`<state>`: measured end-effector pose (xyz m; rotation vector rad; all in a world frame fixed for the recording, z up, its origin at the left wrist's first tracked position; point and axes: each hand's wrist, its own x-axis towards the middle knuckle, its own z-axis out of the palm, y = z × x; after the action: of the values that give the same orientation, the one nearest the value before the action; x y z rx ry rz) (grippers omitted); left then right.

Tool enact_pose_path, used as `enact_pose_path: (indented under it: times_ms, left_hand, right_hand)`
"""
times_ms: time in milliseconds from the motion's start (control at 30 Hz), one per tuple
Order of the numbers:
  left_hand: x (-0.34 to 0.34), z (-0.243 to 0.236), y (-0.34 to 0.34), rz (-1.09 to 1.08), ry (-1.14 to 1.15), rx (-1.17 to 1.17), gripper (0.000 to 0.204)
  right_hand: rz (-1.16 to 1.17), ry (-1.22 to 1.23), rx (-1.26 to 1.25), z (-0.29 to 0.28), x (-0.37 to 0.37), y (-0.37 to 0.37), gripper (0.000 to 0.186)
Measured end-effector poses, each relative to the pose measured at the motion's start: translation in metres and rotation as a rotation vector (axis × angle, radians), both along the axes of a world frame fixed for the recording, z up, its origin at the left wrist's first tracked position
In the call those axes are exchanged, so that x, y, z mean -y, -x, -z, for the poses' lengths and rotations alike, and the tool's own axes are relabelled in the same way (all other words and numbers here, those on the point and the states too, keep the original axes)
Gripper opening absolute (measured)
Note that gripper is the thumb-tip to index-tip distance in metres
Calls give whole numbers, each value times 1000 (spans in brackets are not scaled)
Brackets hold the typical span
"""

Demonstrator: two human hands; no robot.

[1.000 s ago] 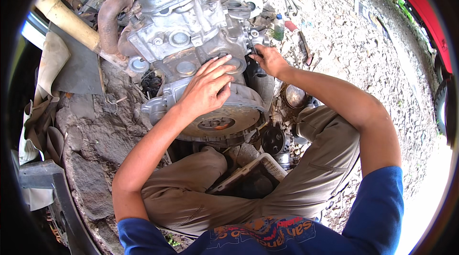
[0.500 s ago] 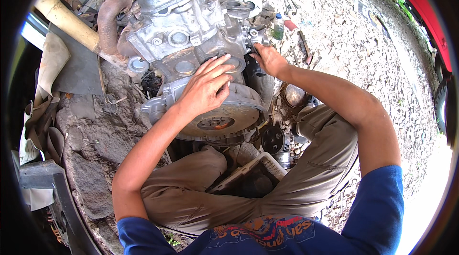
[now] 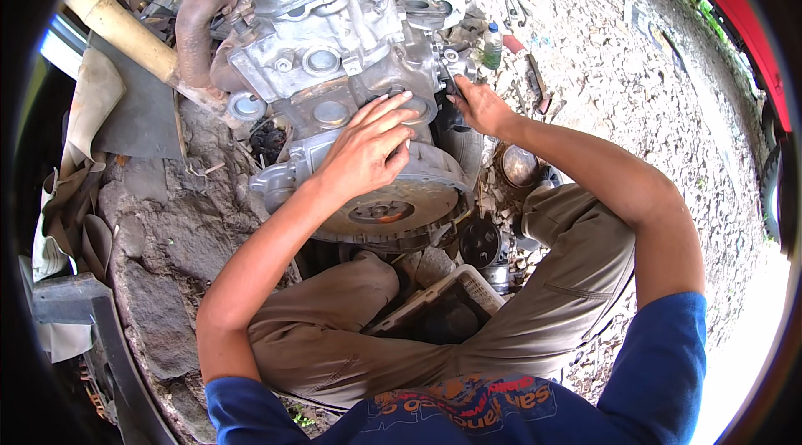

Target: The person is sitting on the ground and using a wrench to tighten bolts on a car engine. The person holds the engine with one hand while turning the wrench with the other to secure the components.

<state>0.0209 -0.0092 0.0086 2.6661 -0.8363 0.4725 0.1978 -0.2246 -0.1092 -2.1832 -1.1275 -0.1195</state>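
Observation:
A large grey metal engine (image 3: 368,48) stands before me, its round flywheel (image 3: 334,219) facing my lap. Flat against the rear of the block, next to a round plug, rests my left hand (image 3: 363,153), its fingers stretched out and holding nothing. My right hand (image 3: 484,107) is at the engine's right side, just below a small metal fitting (image 3: 454,59). Its fingers are curled, thumb and forefinger close together by the fitting. Whatever they may grip is hidden from this view.
A rusty curved exhaust pipe (image 3: 196,32) and a bamboo pole (image 3: 117,23) are at the left. On the gravel lie a plastic bottle (image 3: 492,46) and a hammer-like tool (image 3: 537,82). A whitish plastic tray (image 3: 480,286) sits between my legs. A red vehicle (image 3: 735,19) stands far right.
The whole view has shifted slightly, so the engine appears a little lower and farther right. Both hands keep nearly the same places on the engine; my right fingers have turned slightly.

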Motion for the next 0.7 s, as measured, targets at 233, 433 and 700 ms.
enact_pose_path:
  times_ms: [233, 433, 700]
  left_hand:
    - [2, 0, -1, 6, 14, 3, 12]
    - [1, 1, -1, 1, 8, 6, 12]
    - [0, 1, 0, -5, 9, 5, 11]
  right_hand:
    - [25, 38, -17, -4, 0, 12, 29]
    - [69, 39, -94, -7, -6, 34, 26]
    - [111, 45, -299, -22, -13, 41, 34]
